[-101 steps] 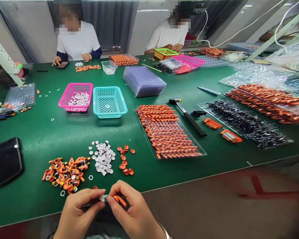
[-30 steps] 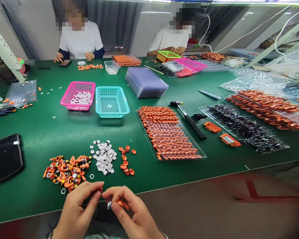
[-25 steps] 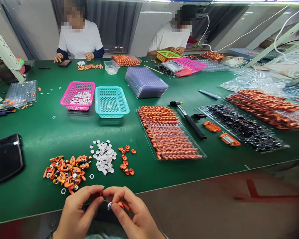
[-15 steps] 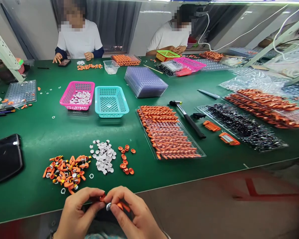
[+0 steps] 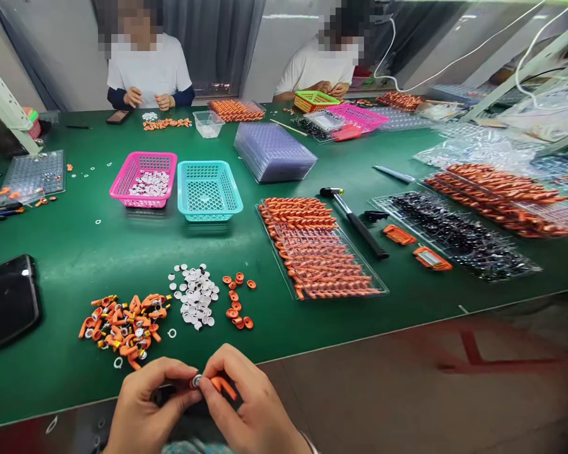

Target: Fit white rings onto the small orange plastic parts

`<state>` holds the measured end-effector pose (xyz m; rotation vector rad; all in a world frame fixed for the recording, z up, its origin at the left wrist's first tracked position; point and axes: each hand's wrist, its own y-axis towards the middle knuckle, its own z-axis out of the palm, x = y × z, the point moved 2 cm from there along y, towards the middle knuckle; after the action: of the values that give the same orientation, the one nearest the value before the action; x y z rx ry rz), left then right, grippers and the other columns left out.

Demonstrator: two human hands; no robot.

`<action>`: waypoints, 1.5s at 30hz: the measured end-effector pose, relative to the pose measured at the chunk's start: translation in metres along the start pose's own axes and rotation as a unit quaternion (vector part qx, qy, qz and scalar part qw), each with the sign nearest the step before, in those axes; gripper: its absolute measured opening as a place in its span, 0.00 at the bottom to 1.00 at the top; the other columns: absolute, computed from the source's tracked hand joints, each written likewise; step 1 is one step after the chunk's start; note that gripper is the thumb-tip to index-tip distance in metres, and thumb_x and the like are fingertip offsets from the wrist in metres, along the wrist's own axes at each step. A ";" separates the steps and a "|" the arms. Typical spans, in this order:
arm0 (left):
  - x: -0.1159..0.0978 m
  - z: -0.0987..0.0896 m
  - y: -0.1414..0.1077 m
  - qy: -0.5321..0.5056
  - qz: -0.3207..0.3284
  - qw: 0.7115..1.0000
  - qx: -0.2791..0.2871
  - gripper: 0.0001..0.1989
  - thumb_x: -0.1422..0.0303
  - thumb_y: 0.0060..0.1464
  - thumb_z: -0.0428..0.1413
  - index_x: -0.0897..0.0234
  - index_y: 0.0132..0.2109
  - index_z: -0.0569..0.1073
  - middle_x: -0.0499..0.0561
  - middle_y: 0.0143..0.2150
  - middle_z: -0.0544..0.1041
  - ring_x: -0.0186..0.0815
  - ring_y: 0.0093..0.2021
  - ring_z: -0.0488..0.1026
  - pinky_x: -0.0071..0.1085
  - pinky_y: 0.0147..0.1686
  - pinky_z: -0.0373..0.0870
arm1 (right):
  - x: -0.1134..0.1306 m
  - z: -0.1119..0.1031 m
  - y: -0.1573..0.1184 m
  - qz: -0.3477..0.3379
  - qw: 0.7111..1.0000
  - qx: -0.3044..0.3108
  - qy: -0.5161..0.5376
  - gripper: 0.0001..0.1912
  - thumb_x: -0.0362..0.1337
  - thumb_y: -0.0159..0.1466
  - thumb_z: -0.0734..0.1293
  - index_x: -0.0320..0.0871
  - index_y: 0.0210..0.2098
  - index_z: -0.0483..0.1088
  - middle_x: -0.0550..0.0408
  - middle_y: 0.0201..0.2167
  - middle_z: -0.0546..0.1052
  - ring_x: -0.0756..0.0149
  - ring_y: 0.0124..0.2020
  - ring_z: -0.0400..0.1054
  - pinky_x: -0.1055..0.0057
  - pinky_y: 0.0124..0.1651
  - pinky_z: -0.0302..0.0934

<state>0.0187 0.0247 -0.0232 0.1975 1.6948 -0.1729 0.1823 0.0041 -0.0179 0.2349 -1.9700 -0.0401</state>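
Observation:
Just off the table's front edge, my left hand [image 5: 154, 407] pinches a small orange cap, mostly hidden by its fingertips. My right hand [image 5: 248, 403] holds a curved orange piece [image 5: 224, 386], and a small round white-and-grey part [image 5: 197, 381] sits between the fingertips of both hands, against the cap. Beyond them on the green table [image 5: 76, 252] lie a pile of orange hooked pieces [image 5: 127, 325], a heap of white discs [image 5: 199, 296] and several loose orange cups [image 5: 234, 306].
A phone [image 5: 12, 301] lies at the left. Farther back are a pink basket [image 5: 118, 189], a turquoise basket [image 5: 209, 217] and stacked clear trays [image 5: 274, 151]. Rightward are a tray of orange parts [image 5: 319, 252] and a hammer [image 5: 366, 234]. Two people sit opposite.
My hands have brought the round part and the orange cap together; before, they were slightly apart. Across the table, one person's hand has left the phone there. The view has shifted slightly.

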 end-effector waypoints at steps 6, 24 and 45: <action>-0.006 -0.001 0.002 0.028 0.064 0.998 0.003 0.10 0.77 0.50 0.63 0.56 0.37 0.81 0.45 0.31 0.82 0.31 0.29 0.79 0.18 0.30 0.76 | 0.002 0.001 0.001 -0.020 1.000 0.002 -0.009 0.07 0.31 0.65 0.59 0.41 0.31 0.65 0.55 0.27 0.69 0.68 0.29 0.63 0.72 0.32 0.56; -0.016 -0.005 -0.008 0.112 0.219 0.965 0.091 0.13 0.80 0.59 0.55 0.61 0.47 0.76 0.49 0.34 0.74 0.31 0.33 0.74 0.21 0.32 0.74 | 0.007 -0.012 0.006 0.056 0.973 0.161 0.153 0.08 0.39 0.66 0.61 0.41 0.35 0.66 0.56 0.30 0.68 0.69 0.30 0.61 0.73 0.34 0.57; 0.002 0.000 -0.012 -0.066 0.053 0.996 0.019 0.04 0.68 0.52 0.66 0.60 0.36 0.81 0.49 0.29 0.72 0.32 0.28 0.72 0.22 0.25 0.71 | -0.007 0.012 0.000 0.228 0.857 0.185 0.424 0.28 0.62 0.56 0.69 0.42 0.32 0.61 0.63 0.25 0.63 0.75 0.25 0.54 0.75 0.29 0.50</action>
<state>0.0158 0.0127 -0.0255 0.2969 1.5461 -0.1367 0.1740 0.0040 -0.0295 0.0087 -1.0834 0.6551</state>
